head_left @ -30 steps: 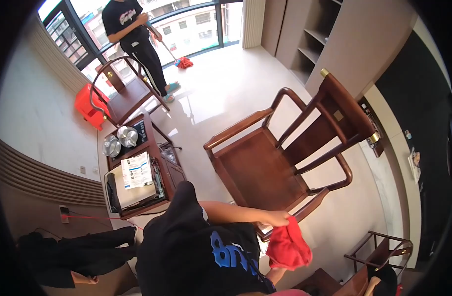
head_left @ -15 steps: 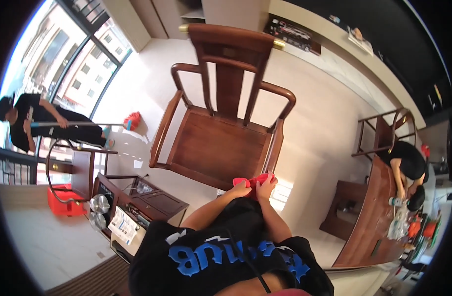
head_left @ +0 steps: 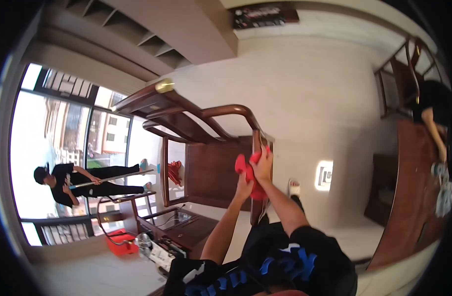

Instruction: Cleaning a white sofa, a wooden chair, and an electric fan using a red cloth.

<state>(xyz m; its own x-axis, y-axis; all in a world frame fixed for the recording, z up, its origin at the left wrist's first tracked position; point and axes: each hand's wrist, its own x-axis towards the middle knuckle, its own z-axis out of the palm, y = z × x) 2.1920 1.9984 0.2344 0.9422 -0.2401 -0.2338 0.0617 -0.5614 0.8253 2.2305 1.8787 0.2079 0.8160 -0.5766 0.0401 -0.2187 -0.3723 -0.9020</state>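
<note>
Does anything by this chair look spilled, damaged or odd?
Nothing stands out. The wooden chair looks undamaged where visible; the left hand and right hand hold a red cloth at its armrest. The bright floor patch looks like light, not a spill.

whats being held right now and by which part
A red cloth: the left hand and right hand each grip a bunched part of it, at the chair armrest. Whether those parts are corners cannot be told.

Left hand [head_left: 244,183] beside right hand [head_left: 263,166] — both seemingly curled, arms [head_left: 284,206] outstretched.
</note>
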